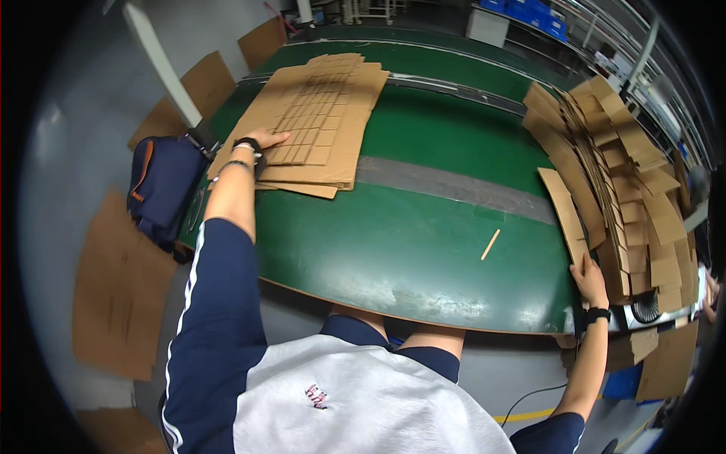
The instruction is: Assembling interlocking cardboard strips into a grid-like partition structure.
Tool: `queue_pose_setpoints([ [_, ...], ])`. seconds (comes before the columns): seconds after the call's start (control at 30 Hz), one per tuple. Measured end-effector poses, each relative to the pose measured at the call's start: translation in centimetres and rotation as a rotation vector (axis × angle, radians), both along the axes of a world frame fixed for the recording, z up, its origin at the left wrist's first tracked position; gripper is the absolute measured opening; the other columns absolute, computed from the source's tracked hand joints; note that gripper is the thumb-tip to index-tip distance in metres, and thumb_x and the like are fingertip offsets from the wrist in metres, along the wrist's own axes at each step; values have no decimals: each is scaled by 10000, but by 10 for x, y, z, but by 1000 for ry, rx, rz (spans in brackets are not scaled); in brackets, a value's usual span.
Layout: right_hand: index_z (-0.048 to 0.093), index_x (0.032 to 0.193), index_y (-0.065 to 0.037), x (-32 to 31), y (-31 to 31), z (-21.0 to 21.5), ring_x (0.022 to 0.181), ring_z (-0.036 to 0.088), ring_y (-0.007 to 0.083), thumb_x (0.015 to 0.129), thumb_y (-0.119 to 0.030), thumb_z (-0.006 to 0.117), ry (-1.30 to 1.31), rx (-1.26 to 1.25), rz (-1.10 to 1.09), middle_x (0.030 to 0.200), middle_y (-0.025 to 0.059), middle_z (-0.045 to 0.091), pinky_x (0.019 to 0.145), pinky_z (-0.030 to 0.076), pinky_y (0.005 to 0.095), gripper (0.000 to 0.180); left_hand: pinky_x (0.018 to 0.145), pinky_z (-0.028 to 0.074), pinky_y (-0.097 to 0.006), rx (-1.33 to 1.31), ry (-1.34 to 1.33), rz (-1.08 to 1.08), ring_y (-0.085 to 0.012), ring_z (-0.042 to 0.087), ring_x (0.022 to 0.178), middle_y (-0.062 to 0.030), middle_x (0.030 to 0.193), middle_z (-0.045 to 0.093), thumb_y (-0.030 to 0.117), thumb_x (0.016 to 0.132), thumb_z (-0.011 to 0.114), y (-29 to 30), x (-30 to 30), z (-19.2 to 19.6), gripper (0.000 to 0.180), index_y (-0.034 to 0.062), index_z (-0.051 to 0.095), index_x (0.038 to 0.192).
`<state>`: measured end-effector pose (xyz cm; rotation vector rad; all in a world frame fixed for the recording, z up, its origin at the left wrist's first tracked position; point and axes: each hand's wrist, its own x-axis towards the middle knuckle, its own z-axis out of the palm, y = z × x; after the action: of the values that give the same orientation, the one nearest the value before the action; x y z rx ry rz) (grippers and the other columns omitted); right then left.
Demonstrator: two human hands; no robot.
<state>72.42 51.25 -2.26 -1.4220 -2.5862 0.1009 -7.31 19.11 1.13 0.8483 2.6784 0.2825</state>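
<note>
Cardboard stack (pixel 318 113) under left hand (pixel 261 142)

Matt brown cardboard sheets (pixel 318 113) lie on a smooth, slightly glossy green table (pixel 423 242).

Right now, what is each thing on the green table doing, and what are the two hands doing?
Left hand: flat on the cardboard pile, fingers spread.
Cardboard pile: lying flat, stacked, slotted sheets on top.
Right hand: touching the near end of the fanned stack.
Fanned cardboard stack: leaning, sheets overlapping in a curve.
Thin wooden stick: lying loose on the table.
Blue bag: hanging beside the table edge.
</note>
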Motion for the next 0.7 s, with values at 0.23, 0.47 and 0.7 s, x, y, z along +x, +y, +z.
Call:
queue_pose_setpoints([
  [0.23,560,969,27,-26,30,13,826,615,481,973,-175,460,-6,208,-13,814,305,629,718,484,561,226,960,453,-337,206,-100,40,-248,527,1224,-133,1397,528,412,809,630,-36,-47,25,740,-3,469,1400],
  [0.47,564,1176,37,-96,0,89,956,636,427,971,-126,515,397,445,163,1036,281,649,802,520,457,266,1100,292,-286,662,-443,-600,-167,349,1380,-96,1508,395,284,889,621,19,156,83,694,85,356,1498],
  [0.7,560,1204,7,-220,-73,108,968,636,428,992,-195,498,619,120,413,1022,280,649,826,510,433,299,1047,393,-310,354,-643,-723,-258,494,1282,-198,1405,505,89,857,498,99,302,5,614,-46,368,1442],
])
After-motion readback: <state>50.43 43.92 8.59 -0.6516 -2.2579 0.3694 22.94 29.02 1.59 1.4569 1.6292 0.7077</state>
